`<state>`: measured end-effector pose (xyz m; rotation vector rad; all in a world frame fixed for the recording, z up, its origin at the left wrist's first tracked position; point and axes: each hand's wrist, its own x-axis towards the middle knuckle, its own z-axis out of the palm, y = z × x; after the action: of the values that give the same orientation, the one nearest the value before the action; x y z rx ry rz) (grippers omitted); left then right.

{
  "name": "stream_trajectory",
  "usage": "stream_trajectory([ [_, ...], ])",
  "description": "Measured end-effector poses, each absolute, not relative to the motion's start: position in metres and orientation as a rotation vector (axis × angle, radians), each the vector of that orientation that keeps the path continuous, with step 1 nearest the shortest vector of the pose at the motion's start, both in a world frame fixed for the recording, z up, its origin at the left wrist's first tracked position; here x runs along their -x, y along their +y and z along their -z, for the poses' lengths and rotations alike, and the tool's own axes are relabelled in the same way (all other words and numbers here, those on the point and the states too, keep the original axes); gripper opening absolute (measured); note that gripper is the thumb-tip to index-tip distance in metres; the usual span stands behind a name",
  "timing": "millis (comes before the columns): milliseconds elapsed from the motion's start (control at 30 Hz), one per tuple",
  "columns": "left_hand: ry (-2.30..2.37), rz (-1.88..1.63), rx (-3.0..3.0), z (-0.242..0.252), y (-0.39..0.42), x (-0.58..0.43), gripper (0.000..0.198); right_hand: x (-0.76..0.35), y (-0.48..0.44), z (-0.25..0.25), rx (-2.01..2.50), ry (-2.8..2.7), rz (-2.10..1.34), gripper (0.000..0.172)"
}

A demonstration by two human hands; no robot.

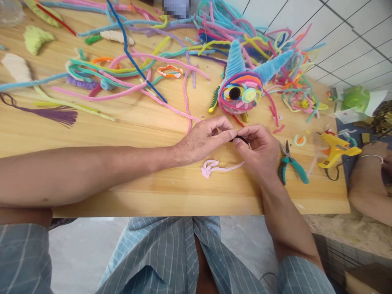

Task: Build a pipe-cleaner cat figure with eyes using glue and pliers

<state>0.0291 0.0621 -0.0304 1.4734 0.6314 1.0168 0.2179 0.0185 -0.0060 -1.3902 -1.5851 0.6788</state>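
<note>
Nearest of all, a striped blue-grey shirt (171, 253) fills the bottom of the view, and both bare forearms reach from it over the near edge of the wooden counter (122, 134). Just past that edge a pale pink pipe cleaner (214, 167), looped at one end, lies flat on the wood, right below the two hands. The left hand (203, 139) is curled, its thumb and forefinger pinched tight on one end of a short black pipe cleaner (240, 139). The right hand (260, 151) meets it fingertip to fingertip and is likewise closed, pinching the other end, so the black piece sits between the two hands, held just above the counter. Just beside the right hand lie teal-handled pliers (290, 163), and further right a yellow glue gun (337, 150) near the counter's end, where another person's arm (367, 183) with a bracelet shows. Beyond the hands stands a round, many-coloured pipe-cleaner figure (241, 90) with a black eye and two blue cones pointing up. A purple tassel (58, 114) lies to the left. Farthest back, a loose tangle of pipe cleaners (137, 65) in pink, teal, yellow and blue spreads across the wood.
</note>
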Motion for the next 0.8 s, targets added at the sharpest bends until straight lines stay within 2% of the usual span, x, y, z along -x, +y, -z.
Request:
stream_trajectory([
  [400, 0.674, -1.01, -1.495, 0.0358, 0.064, -0.0313, 0.017, -0.2188, 0.0174, 0.0071, 1.378, -1.602, -0.712, 0.015],
  [600, 0.66, -0.97, -1.513, 0.0288, 0.0623, -0.025, 0.04, -0.2207, 0.0159, 0.0079, 1.435, -1.601, -0.707, 0.015],
  [800, 0.653, -0.97, -1.476, 0.0309, 0.0628, -0.0286, 0.025, -0.2231, 0.0169, 0.0103, 1.39, -1.619, -0.711, 0.016],
])
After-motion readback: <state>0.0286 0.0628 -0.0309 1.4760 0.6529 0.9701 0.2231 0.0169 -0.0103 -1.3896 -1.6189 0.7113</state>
